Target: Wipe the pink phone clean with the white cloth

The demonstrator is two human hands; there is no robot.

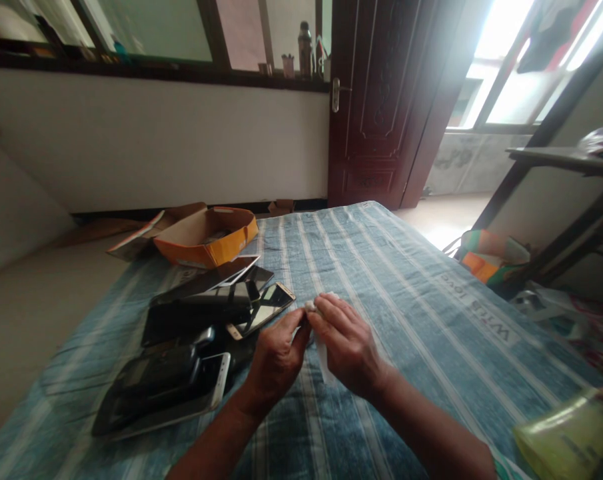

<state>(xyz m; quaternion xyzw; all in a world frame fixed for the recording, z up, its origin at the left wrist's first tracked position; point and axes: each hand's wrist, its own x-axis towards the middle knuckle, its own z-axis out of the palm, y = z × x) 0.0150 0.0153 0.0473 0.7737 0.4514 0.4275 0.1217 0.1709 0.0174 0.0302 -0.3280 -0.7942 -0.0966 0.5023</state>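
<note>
above the striped cloth (406,313), beside the gold phone (265,311) | left hand (278,348) and right hand (350,341) met, pinched on white wad (310,307) | step: seemingly was working it | next: steady pinch seemed needed

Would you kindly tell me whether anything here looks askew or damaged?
The orange box stands open, a flap jutting past the cloth's edge; near it, phones and dark items lie heaped at odd angles. No spill or clear damage shows. The white piece at the fingers is partly hidden, so I cannot judge it.
</note>
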